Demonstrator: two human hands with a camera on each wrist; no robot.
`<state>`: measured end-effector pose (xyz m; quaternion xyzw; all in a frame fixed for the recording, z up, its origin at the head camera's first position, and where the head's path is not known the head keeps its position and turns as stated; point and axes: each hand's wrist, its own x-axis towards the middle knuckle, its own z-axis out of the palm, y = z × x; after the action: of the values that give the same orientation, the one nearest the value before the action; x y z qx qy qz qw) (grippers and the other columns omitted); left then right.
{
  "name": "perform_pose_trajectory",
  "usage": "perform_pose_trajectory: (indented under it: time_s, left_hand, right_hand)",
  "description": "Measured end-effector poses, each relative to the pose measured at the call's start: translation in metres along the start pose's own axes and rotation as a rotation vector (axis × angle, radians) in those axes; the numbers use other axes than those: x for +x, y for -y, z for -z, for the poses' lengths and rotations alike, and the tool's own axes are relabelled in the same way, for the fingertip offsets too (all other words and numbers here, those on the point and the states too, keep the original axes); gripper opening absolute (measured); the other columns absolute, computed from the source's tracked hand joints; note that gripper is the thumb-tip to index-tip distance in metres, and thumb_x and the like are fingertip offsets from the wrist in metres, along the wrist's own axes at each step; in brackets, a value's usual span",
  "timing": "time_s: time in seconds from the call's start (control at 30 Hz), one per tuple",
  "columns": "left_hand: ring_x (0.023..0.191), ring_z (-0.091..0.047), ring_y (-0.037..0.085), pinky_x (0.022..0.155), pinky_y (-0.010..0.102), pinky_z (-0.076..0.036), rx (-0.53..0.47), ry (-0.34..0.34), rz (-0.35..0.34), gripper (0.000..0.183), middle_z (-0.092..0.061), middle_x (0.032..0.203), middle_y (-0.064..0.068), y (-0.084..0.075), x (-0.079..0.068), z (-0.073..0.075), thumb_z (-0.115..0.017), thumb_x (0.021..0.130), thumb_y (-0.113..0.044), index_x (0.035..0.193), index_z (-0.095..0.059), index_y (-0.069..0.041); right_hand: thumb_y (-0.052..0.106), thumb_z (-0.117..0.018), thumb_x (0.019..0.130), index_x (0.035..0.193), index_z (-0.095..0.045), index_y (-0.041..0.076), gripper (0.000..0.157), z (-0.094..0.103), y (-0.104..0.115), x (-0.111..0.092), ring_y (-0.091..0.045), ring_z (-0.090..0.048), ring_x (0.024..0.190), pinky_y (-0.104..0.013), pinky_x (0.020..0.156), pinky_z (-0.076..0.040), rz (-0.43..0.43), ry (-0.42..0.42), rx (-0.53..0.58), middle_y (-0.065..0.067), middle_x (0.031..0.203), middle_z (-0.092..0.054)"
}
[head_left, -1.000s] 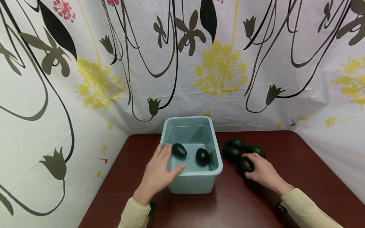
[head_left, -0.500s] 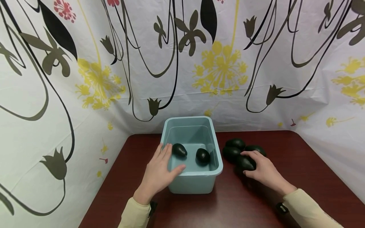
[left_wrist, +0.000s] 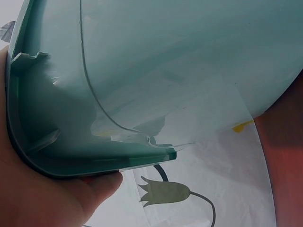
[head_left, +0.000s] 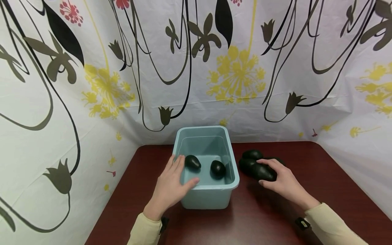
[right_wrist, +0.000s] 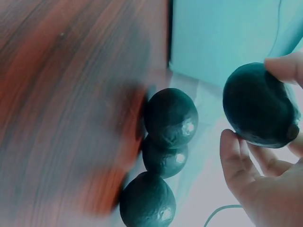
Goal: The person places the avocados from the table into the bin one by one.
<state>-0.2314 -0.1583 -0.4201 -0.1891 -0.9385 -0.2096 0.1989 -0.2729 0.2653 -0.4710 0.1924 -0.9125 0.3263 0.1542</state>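
My right hand (head_left: 286, 183) holds a dark green avocado (head_left: 264, 172) between thumb and fingers. In the right wrist view that avocado (right_wrist: 258, 104) is raised off the wooden table, its stem end toward the palm. Behind it, other avocados (head_left: 252, 154) lie close together, partly hidden by the held one and the hand. My left hand (head_left: 171, 183) rests on the front left corner of a light blue plastic bin (head_left: 206, 198), fingers extended over the rim. From below, the left wrist view shows the bin's rim (left_wrist: 94, 165) against that hand. Two avocados (head_left: 218, 168) lie apart inside the bin.
The dark red-brown table (head_left: 245, 221) ends at a white floral cloth (head_left: 239, 119) hanging behind and at both sides. The bin stands near the table's back edge, left of the loose avocados, with a narrow gap between.
My right hand has lifted one avocado off the table; its shadow now lies apart below it. The left hand and the bin stay where they were.
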Motion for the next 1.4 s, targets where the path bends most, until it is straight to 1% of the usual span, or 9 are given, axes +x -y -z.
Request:
perform_pose_trajectory:
  time_s: [0.17, 0.27, 0.33, 0.5, 0.63, 1.07, 1.13, 1.23, 1.4]
  left_hand:
    - [0.151, -0.021, 0.029, 0.103, 0.057, -0.043, -0.001, -0.003, 0.001, 0.098, -0.036, 0.16, 0.007, 0.0, -0.001, 0.0, -0.047, 0.09, -0.078, 0.155, -0.038, -0.006]
    - [0.151, -0.021, 0.03, 0.102, 0.058, -0.044, -0.001, -0.009, -0.005, 0.098, -0.036, 0.16, 0.007, 0.001, -0.001, 0.0, -0.048, 0.09, -0.078, 0.155, -0.039, -0.005]
    - [0.151, -0.021, 0.031, 0.101, 0.058, -0.044, -0.003, -0.011, -0.008, 0.097, -0.036, 0.16, 0.007, 0.001, 0.0, -0.001, -0.048, 0.09, -0.078, 0.155, -0.039, -0.005]
    - [0.151, -0.021, 0.031, 0.101, 0.058, -0.044, -0.01, -0.008, -0.002, 0.098, -0.036, 0.16, 0.007, 0.001, -0.001, -0.002, -0.047, 0.089, -0.079, 0.155, -0.039, -0.006]
    - [0.151, -0.02, 0.03, 0.101, 0.058, -0.044, -0.011, -0.001, 0.003, 0.098, -0.035, 0.16, 0.006, 0.001, -0.003, -0.002, -0.048, 0.09, -0.078, 0.156, -0.038, -0.007]
    - [0.151, -0.02, 0.029, 0.105, 0.056, -0.042, -0.012, 0.001, 0.011, 0.097, -0.036, 0.16, 0.006, 0.0, -0.003, -0.001, -0.047, 0.089, -0.079, 0.156, -0.038, -0.008]
    - [0.151, -0.021, 0.029, 0.105, 0.055, -0.042, -0.011, 0.001, 0.011, 0.097, -0.036, 0.16, 0.006, 0.0, -0.002, -0.001, -0.047, 0.089, -0.079, 0.156, -0.038, -0.008]
    - [0.151, -0.021, 0.029, 0.105, 0.055, -0.042, -0.011, 0.0, 0.008, 0.097, -0.036, 0.16, 0.006, 0.001, -0.002, -0.001, -0.047, 0.089, -0.079, 0.156, -0.038, -0.008]
    - [0.151, -0.021, 0.029, 0.105, 0.055, -0.041, -0.013, -0.004, 0.004, 0.097, -0.036, 0.16, 0.006, 0.001, -0.001, -0.001, -0.048, 0.089, -0.078, 0.156, -0.038, -0.008]
  right_hand:
    - [0.03, -0.088, 0.079, 0.14, -0.054, 0.04, 0.071, 0.001, 0.005, 0.003, -0.004, -0.051, 0.111, -0.027, 0.083, -0.046, -0.002, -0.045, 0.021, 0.016, 0.131, -0.055]
    - [0.027, -0.088, 0.08, 0.141, -0.054, 0.037, 0.07, 0.003, 0.008, 0.005, -0.003, -0.051, 0.11, -0.022, 0.082, -0.043, 0.004, -0.068, 0.045, 0.016, 0.133, -0.055]
    - [0.027, -0.088, 0.08, 0.141, -0.055, 0.035, 0.07, 0.004, 0.01, 0.005, -0.004, -0.052, 0.108, -0.023, 0.08, -0.044, 0.007, -0.077, 0.055, 0.016, 0.134, -0.055]
    - [0.028, -0.086, 0.082, 0.141, -0.054, 0.041, 0.068, 0.006, 0.014, 0.007, -0.005, -0.053, 0.104, -0.028, 0.077, -0.048, 0.007, -0.071, 0.066, 0.017, 0.134, -0.054]
    - [0.025, -0.084, 0.084, 0.141, -0.054, 0.043, 0.067, 0.006, 0.015, 0.007, -0.006, -0.054, 0.102, -0.029, 0.076, -0.048, 0.016, -0.07, 0.081, 0.018, 0.133, -0.055]
    - [0.023, -0.083, 0.085, 0.143, -0.054, 0.037, 0.066, 0.01, 0.028, 0.014, -0.007, -0.054, 0.099, -0.03, 0.075, -0.048, 0.038, -0.104, 0.099, 0.017, 0.131, -0.055]
    - [0.022, -0.084, 0.085, 0.143, -0.055, 0.033, 0.066, 0.013, 0.036, 0.015, -0.008, -0.054, 0.1, -0.029, 0.076, -0.048, 0.04, -0.106, 0.107, 0.015, 0.131, -0.055]
    - [0.025, -0.084, 0.084, 0.142, -0.055, 0.035, 0.065, 0.012, 0.038, 0.017, -0.007, -0.055, 0.101, -0.028, 0.077, -0.048, 0.046, -0.115, 0.12, 0.016, 0.13, -0.056]
    - [0.025, -0.084, 0.085, 0.14, -0.056, 0.036, 0.064, 0.017, 0.056, 0.019, -0.008, -0.056, 0.103, -0.025, 0.078, -0.048, 0.042, -0.14, 0.15, 0.013, 0.13, -0.057]
